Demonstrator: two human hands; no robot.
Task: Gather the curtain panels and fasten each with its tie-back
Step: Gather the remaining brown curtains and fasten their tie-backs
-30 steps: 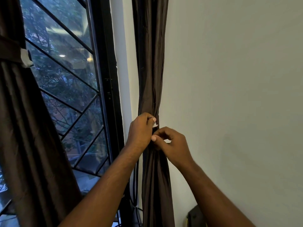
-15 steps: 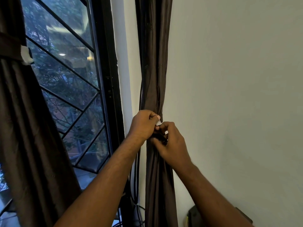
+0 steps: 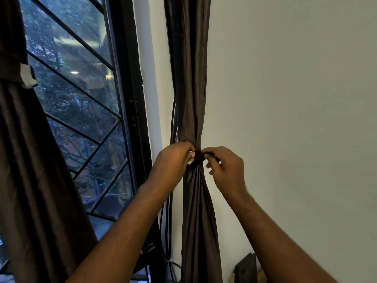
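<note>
Head view shows both of your hands at the right curtain panel (image 3: pixel 189 88), which hangs against the wall (image 3: pixel 285 99) just right of the window frame (image 3: pixel 130 99). The panel is gathered into a narrow bunch, pinched tightest at the height of your hands and flaring out above and below.

Your left hand (image 3: pixel 173 162) has its fingers curled tight and pinches the pale, frayed-looking end of the right tie-back (image 3: pixel 201 157) at the left side of the bunch. Your right hand (image 3: pixel 226 168) grips the dark end of the same band between thumb and curled fingers, at the right side of the bunch. The band crosses the front of the fabric between your two hands. You cannot tell whether its ends are joined.

The left curtain panel (image 3: pixel 30 160) hangs at the left edge of the window, bound high up by the left tie-back (image 3: pixel 27 75), whose pale tab sticks out toward the glass. A diagonal metal grille (image 3: pixel 81 99) covers the window.

Dark cables (image 3: pixel 168 221) run down between the window frame and the right curtain panel. A dark object (image 3: pixel 245 268), too cropped to identify, sits low against the wall under your right forearm.
</note>
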